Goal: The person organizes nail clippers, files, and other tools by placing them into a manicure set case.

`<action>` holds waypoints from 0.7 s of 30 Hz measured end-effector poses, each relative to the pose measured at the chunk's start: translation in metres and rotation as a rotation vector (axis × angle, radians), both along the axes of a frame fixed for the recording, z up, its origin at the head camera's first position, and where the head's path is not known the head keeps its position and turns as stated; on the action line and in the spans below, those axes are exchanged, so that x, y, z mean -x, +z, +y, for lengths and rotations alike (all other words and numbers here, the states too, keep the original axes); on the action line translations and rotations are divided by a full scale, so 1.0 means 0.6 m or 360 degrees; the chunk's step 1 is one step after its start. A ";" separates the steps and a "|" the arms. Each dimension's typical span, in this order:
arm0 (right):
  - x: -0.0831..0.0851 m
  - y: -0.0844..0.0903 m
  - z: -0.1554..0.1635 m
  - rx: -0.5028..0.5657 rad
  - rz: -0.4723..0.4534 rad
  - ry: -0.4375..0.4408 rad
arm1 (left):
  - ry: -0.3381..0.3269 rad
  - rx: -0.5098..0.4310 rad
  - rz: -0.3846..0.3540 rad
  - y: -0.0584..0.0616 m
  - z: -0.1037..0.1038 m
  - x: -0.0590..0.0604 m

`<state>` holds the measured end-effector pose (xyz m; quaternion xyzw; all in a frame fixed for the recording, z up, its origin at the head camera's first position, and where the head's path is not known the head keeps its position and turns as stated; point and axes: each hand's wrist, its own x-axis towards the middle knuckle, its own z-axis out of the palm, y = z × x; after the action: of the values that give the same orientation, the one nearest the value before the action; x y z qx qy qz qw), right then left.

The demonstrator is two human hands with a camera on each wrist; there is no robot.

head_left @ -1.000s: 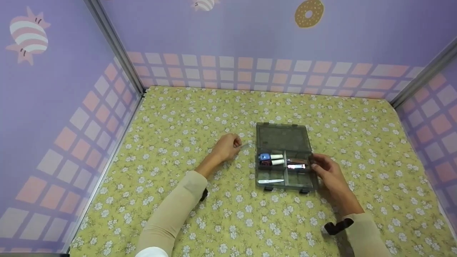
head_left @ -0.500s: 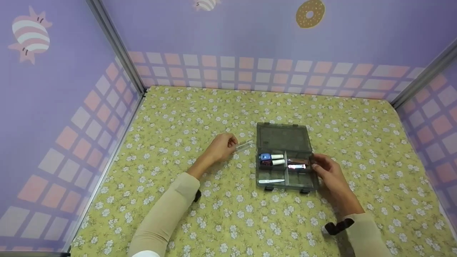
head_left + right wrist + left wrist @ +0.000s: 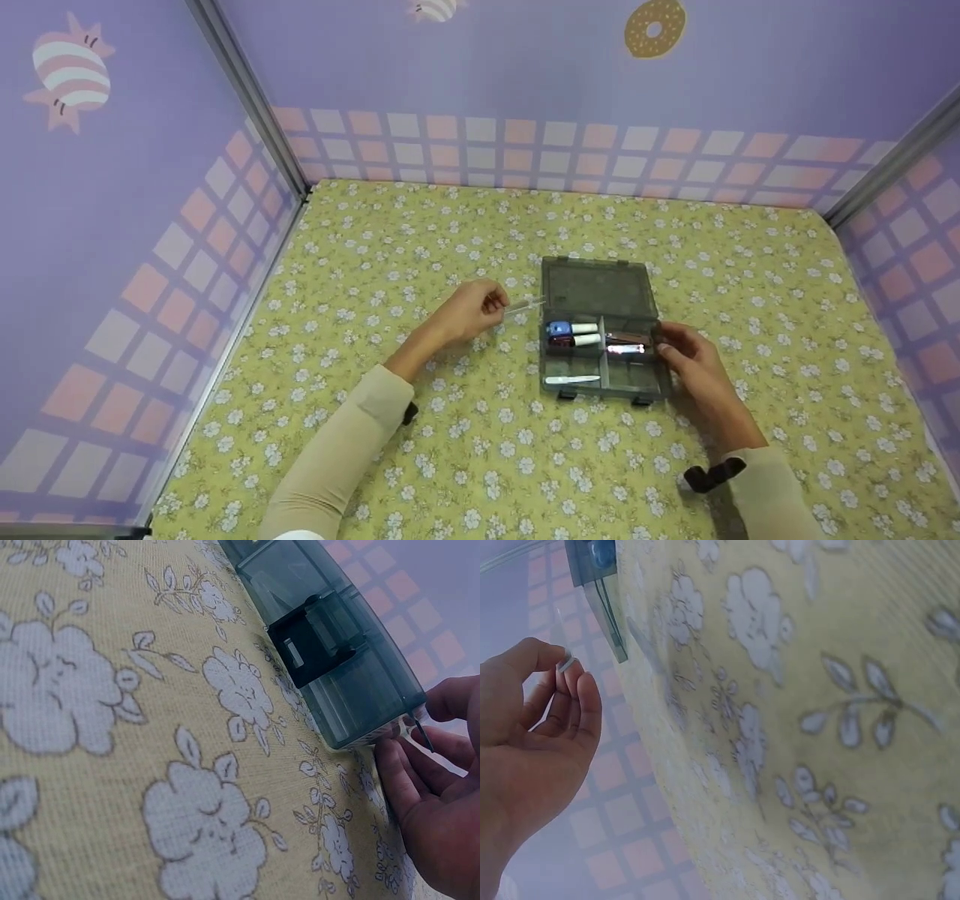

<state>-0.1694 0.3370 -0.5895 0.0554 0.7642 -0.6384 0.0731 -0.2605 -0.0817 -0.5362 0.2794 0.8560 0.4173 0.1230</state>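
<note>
Head view showed the left hand (image 3: 469, 311) pinching a clear tube (image 3: 525, 305) beside the open organizer box (image 3: 600, 330) (three compartments already filled); right hand (image 3: 686, 356) gripped its edge.

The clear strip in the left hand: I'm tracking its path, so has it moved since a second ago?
Yes. The clear strip, pinched by the left hand, has shifted right toward the box, its tip now near the box's left edge.

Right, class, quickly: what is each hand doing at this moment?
Left hand: pinches a small clear tube beside the box.
Right hand: fingers curled on the right edge of the open organiser box.
</note>
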 end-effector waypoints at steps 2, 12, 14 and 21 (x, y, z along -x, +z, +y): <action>0.000 -0.001 0.001 0.0002 0.0002 -0.0001 | -0.0027 -0.0011 0.0016 0.004 0.008 -0.003; -0.001 -0.001 0.003 -0.0036 0.0011 0.0017 | -0.0147 0.0007 0.0067 0.017 0.060 -0.027; -0.002 -0.001 0.003 -0.0028 0.0038 0.0033 | -0.0166 0.0005 0.0072 0.018 0.072 -0.032; -0.003 -0.001 0.004 0.0002 0.0110 0.0060 | -0.0203 0.0004 0.0071 0.017 0.112 -0.045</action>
<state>-0.1677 0.3394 -0.5901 0.0188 0.7669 -0.6388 0.0588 -0.2336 -0.0143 -0.5258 0.3425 0.8395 0.4012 0.1305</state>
